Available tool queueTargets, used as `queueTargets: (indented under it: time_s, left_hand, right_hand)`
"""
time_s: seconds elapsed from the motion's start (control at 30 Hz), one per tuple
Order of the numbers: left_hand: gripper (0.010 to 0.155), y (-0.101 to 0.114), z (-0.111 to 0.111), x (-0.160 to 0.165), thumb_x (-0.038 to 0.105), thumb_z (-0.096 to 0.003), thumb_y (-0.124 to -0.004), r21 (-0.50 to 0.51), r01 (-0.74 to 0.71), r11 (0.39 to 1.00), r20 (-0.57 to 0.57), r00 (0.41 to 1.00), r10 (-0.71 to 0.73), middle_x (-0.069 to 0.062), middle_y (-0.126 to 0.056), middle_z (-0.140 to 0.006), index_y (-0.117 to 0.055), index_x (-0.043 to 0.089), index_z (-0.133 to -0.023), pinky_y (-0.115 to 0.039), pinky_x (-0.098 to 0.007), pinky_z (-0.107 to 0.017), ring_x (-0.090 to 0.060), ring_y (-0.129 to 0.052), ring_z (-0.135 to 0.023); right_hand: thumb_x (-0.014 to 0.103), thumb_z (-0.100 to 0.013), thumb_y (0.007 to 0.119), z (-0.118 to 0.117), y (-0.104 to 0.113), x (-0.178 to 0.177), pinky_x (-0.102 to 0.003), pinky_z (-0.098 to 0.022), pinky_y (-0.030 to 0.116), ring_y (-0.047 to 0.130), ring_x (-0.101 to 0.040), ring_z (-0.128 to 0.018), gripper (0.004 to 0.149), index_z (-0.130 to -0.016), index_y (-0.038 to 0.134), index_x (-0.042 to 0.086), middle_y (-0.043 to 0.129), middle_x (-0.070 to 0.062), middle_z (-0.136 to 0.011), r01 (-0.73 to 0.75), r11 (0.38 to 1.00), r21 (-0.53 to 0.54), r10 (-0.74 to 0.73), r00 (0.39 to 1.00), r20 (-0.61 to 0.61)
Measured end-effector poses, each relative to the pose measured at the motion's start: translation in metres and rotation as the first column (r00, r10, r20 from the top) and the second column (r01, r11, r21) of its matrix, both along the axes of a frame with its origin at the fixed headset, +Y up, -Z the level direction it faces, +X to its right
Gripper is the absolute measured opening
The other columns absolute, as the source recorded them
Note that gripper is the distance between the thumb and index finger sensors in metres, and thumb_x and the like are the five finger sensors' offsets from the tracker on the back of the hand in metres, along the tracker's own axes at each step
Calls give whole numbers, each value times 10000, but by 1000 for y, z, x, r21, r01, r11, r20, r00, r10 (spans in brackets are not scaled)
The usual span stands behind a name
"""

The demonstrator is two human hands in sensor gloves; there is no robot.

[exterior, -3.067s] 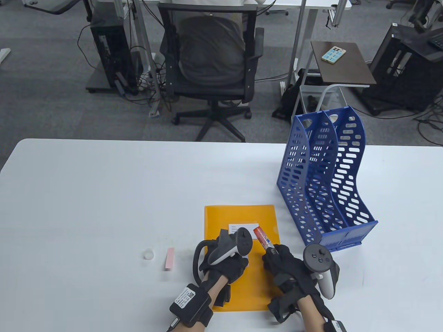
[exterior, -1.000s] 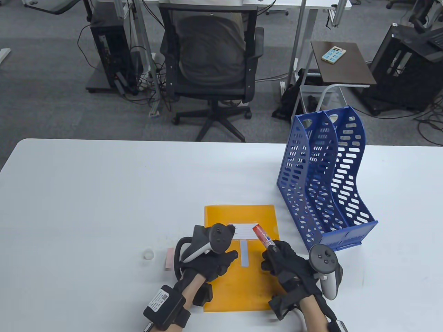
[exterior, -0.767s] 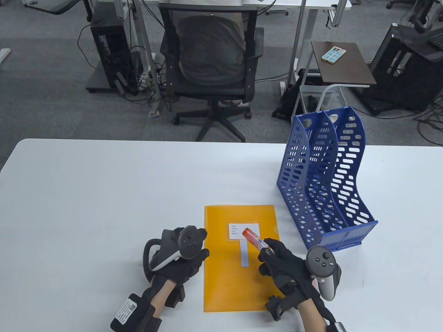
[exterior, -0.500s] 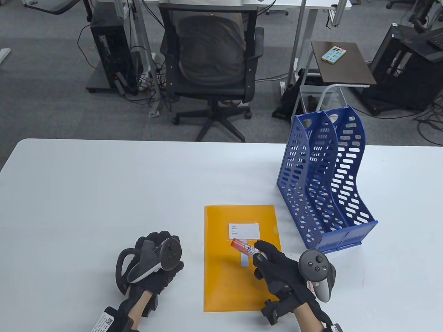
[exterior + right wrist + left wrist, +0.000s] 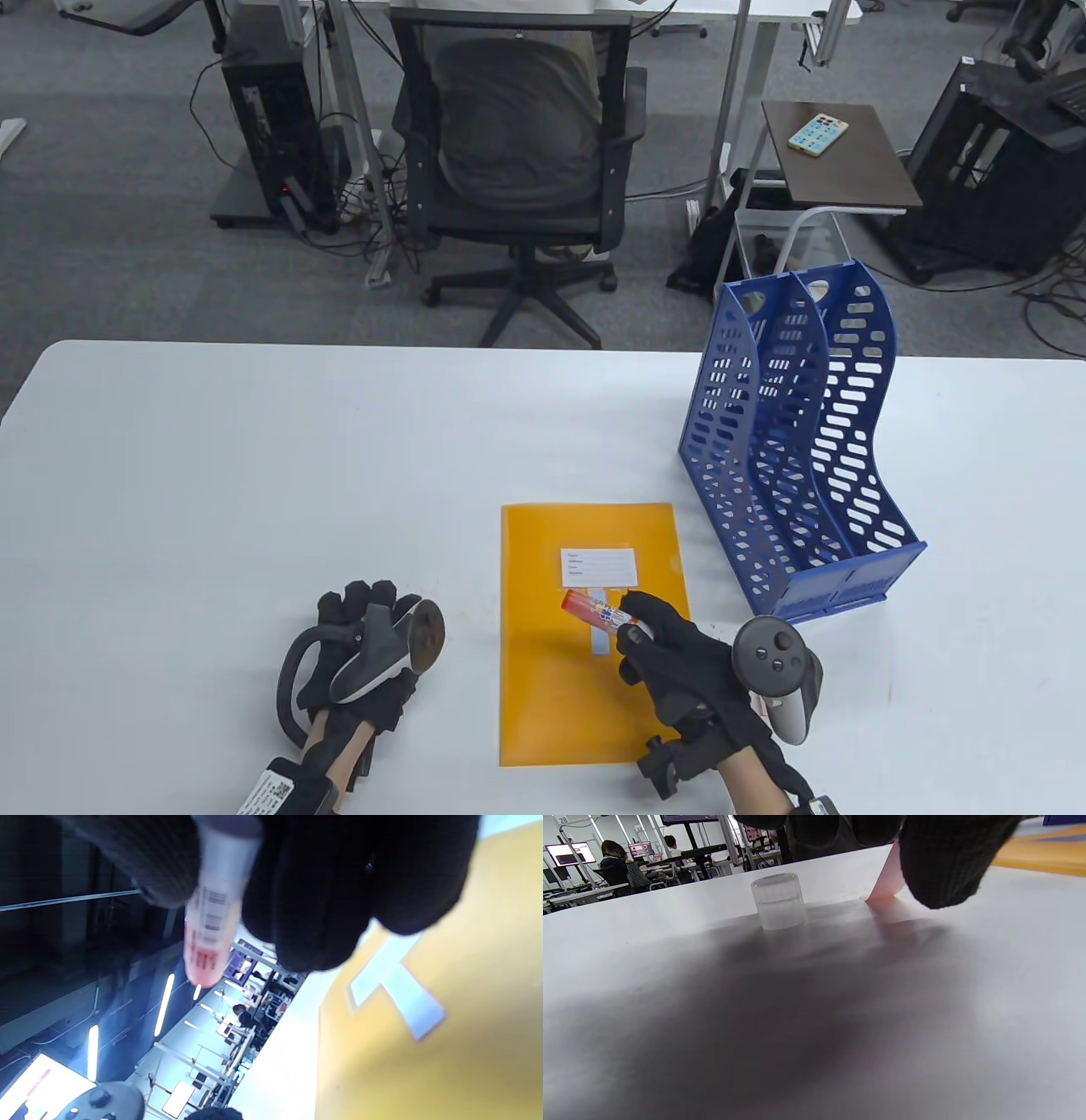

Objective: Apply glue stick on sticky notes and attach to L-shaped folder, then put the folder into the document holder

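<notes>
An orange L-shaped folder (image 5: 551, 679) lies flat near the table's front edge, with a white label (image 5: 598, 566) and a pale blue sticky note (image 5: 599, 643) on it. My right hand (image 5: 632, 624) grips a red-capped glue stick (image 5: 591, 609) above the blue note, pointing left and away. The right wrist view shows the glue stick (image 5: 212, 921) in the fingers over the folder (image 5: 424, 1060). My left hand (image 5: 361, 598) sits left of the folder. In its wrist view its fingers (image 5: 946, 861) pinch a pink sticky note (image 5: 888, 878) that rises from the table, beside a clear cap (image 5: 778, 902).
A blue two-slot document holder (image 5: 797, 458) stands upright at the right, just beyond the folder's far right corner. The white table (image 5: 254, 475) stretches left and back. An office chair (image 5: 517, 161) stands beyond the far edge.
My left hand left the folder and slid left to the pink note and cap. The blue note now lies uncovered on the folder. My right hand drew back and tipped the glue stick leftward.
</notes>
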State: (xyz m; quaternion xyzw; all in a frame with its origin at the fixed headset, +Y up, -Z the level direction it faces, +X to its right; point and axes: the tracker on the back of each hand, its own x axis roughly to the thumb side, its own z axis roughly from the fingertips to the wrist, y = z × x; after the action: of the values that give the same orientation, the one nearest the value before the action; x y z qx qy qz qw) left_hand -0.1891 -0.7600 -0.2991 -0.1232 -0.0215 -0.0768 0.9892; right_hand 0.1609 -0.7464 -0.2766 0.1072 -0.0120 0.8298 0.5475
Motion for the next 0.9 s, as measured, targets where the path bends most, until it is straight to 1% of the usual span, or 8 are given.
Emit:
queueTargets:
  time_s: [0.13,0.17,0.37,0.5,0.6,0.7,0.77,0.9]
  left_hand:
    - [430,8,-1,-2,453,-517,-759,108,-48,993,-28,998,51,-29,-678,-1063,-711,289,-912,-377,-663,-780,-351,-559,-1058]
    - [409,10,-1,-2,448,-512,-767,133,-49,990,-31,998,54,-26,-728,-1032,-751,280,-884,-401,-660,-778,-345,-598,-1045]
    - [377,15,-1,-4,413,-499,-784,174,-71,982,-33,996,78,-10,-829,-948,-826,256,-840,-476,-646,-768,-318,-694,-998]
    - [379,28,4,0,414,-499,-790,190,-165,968,-1,986,169,-26,-842,-939,-838,246,-836,-487,-649,-761,-325,-708,-989]
    - [385,37,10,23,415,-498,-798,110,-328,938,86,944,319,-29,-837,-951,-842,245,-840,-480,-657,-759,-333,-703,-995]
    - [383,38,15,55,420,-501,-797,-26,-449,893,189,875,445,-28,-826,-969,-840,259,-846,-460,-663,-764,-334,-684,-1013]
    - [384,32,17,86,421,-520,-784,-165,-503,848,243,813,529,-26,-780,-1004,-814,262,-868,-431,-650,-783,-325,-637,-1041]
    - [381,12,16,119,434,-509,-791,-368,-504,782,253,755,605,-56,-697,-1088,-830,286,-858,-387,-679,-773,-360,-561,-1077]
  right_hand:
    - [412,-501,781,0,0,0,-532,-390,845,1020,-284,-430,585,-953,715,46,894,-186,-728,-1,1000,-6,1,1000,3]
    - [414,-501,781,0,0,1,-532,-390,845,1020,-285,-431,585,-952,717,46,894,-186,-727,-1,1000,-7,1,1000,4]
    - [433,-474,848,0,3,4,-522,-374,856,1022,-261,-383,586,-917,765,59,921,-165,-677,-8,1000,13,8,999,33]
    - [462,-431,923,1,10,9,-510,-356,863,1008,-225,-331,585,-870,810,93,933,-126,-626,-40,998,53,36,997,67]
    - [476,-413,952,2,15,13,-502,-356,863,979,-194,-297,578,-844,824,113,922,-111,-588,-81,993,80,73,992,107]
    - [481,-444,895,3,16,16,-505,-379,848,944,-185,-318,567,-874,773,132,880,-108,-614,-132,986,97,117,981,152]
    - [501,-459,813,1,14,20,-501,-379,845,933,-175,-318,598,-893,713,103,860,-97,-624,-199,977,81,181,966,182]
    - [533,-472,724,0,7,24,-538,-355,845,1007,-271,-337,623,-860,723,46,905,-163,-655,-197,979,55,184,965,189]
